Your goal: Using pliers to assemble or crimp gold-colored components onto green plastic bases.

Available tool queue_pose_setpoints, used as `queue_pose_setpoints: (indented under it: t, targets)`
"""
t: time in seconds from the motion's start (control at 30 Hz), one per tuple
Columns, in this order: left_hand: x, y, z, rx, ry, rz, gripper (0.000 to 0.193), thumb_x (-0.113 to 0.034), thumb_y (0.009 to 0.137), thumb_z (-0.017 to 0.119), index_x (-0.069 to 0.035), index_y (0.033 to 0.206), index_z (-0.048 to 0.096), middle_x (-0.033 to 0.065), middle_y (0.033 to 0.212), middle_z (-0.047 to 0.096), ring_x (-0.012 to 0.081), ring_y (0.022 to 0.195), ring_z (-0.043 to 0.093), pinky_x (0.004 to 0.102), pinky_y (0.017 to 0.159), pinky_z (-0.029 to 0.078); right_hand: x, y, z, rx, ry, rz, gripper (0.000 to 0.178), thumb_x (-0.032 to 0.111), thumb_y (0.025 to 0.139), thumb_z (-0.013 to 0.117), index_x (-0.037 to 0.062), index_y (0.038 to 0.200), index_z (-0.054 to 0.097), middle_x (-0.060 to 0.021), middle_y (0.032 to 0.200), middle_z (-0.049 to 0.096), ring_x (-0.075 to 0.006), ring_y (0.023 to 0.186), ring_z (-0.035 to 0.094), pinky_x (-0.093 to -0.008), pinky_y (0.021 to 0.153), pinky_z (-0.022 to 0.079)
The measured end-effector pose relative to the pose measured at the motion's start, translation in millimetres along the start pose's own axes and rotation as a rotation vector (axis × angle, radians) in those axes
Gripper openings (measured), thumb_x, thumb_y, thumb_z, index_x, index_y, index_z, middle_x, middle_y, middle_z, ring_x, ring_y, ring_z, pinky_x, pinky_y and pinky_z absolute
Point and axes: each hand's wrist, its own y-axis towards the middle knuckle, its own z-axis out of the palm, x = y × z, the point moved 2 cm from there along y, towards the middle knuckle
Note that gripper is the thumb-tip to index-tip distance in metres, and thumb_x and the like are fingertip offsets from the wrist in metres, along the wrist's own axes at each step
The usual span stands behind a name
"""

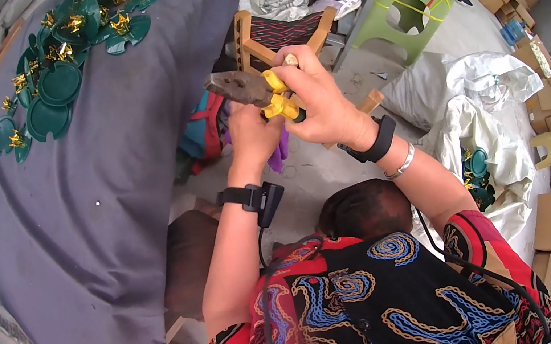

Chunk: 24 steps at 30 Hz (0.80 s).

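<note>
In the head view, grips metal pliers with yellow handles (pixel 252 90) in the right hand (pixel 318 94), with fingers curled closed around the handles. Holds the pliers in mid-air, near a wooden-framed seat with a black-and-red patterned cover (pixel 280 30). Has the left hand (pixel 256 135) just below the pliers' metal head, with fingers bent; cannot tell their hold. Shows at upper left dark green discs with shiny gold trims (pixel 59 83) lying on a dark grey cloth (pixel 100 225).

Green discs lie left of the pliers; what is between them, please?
In the head view, only grey cloth shows between the green discs and the pliers.
</note>
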Motion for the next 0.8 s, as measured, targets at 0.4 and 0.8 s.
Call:
queue_pose_setpoints:
  t: [0.4,0.8]
  targets:
    - [1,0,6,-0.018,-0.010,0.078,0.027,-0.017,0.081,0.068,0.000,0.101,0.063,0.0194,0.093,0.066,0.0376,0.089,0.062,0.0432,0.076,0.050,65,43,-127,-0.383,-0.340,0.005,0.042,-0.003,0.071,0.061,0.0009,0.112,0.053,-0.0076,0.088,0.059,-0.0194,0.079,0.059,-0.0312,0.069,0.050]
    - [9,-6,4,0.072,0.002,0.089,0.023,-0.015,0.085,0.062,-0.003,0.104,0.062,0.0186,0.103,0.064,0.0373,0.092,0.059,0.0457,0.078,0.047,24,6,-28,0.064,0.069,0.070,0.051,0.015,0.070,0.068,0.0010,0.115,0.050,-0.0278,0.146,0.027,-0.0441,0.136,0.026,-0.0465,0.112,0.026]
